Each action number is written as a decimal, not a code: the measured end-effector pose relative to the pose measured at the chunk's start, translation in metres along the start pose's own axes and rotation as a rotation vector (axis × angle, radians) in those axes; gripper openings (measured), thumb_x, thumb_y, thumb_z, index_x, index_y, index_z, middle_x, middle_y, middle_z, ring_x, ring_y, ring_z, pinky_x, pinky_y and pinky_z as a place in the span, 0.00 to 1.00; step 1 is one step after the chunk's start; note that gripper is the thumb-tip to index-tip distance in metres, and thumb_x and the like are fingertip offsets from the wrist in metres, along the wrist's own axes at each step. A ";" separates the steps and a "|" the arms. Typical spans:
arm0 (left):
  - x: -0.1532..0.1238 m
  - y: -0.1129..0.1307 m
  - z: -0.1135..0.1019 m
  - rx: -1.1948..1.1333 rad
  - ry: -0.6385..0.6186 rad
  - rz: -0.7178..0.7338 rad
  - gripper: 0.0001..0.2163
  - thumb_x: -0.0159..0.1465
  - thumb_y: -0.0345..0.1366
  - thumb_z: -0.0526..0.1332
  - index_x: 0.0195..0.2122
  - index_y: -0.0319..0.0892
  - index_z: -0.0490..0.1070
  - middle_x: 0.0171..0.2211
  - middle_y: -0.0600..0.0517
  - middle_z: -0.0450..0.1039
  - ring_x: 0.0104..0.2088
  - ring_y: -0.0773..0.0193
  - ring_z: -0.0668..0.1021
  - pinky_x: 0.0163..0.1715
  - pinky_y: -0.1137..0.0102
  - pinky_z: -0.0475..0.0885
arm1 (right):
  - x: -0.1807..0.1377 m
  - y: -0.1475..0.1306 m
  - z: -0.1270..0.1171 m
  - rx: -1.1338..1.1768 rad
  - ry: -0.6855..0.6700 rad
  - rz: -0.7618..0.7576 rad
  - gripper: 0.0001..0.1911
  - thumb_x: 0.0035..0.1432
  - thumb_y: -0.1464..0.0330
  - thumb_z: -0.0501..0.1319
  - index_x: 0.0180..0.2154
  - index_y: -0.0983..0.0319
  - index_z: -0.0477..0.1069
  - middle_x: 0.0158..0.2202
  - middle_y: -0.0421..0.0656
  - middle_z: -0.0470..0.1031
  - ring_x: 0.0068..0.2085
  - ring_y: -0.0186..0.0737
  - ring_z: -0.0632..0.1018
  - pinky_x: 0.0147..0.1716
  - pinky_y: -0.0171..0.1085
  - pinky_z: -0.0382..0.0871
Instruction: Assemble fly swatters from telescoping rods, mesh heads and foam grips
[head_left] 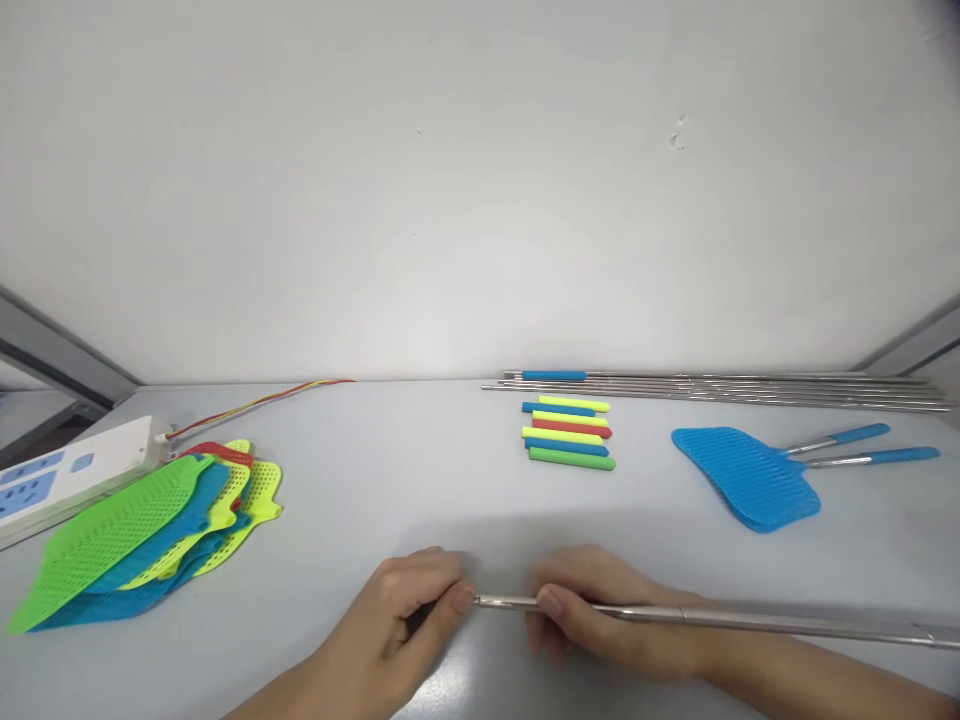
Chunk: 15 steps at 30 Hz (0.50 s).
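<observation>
Metal rod lay crosswise, low over the table, pinched by your right hand near its left end. Your left hand closed fingertips on that tip. Its long axis ran off rightward.

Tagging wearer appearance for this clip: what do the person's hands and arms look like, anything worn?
Both the left hand and right hand are bare: no gloves, rings, or watch visible. Forearms are uncovered to the frame edge, no sleeves in view. No markings or cables on them.

Swatter heads, power strip, coloured grips, steel rods, blue swatters
</observation>
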<state>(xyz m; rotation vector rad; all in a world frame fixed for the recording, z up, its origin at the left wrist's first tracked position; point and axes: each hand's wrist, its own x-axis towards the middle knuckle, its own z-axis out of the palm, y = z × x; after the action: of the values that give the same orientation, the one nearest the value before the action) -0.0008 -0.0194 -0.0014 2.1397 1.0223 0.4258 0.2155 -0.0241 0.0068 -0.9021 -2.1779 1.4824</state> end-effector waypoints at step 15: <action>-0.005 0.004 0.004 0.036 -0.037 0.114 0.13 0.61 0.33 0.46 0.19 0.40 0.57 0.17 0.56 0.59 0.22 0.72 0.63 0.22 0.76 0.57 | 0.003 -0.008 -0.003 -0.200 -0.073 -0.147 0.10 0.55 0.72 0.46 0.28 0.66 0.65 0.26 0.41 0.67 0.28 0.30 0.66 0.33 0.27 0.61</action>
<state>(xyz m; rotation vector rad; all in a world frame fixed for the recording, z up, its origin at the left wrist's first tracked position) 0.0002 -0.0262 -0.0012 2.2373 0.8968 0.4236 0.2126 -0.0215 0.0149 -0.7405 -2.4228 1.2645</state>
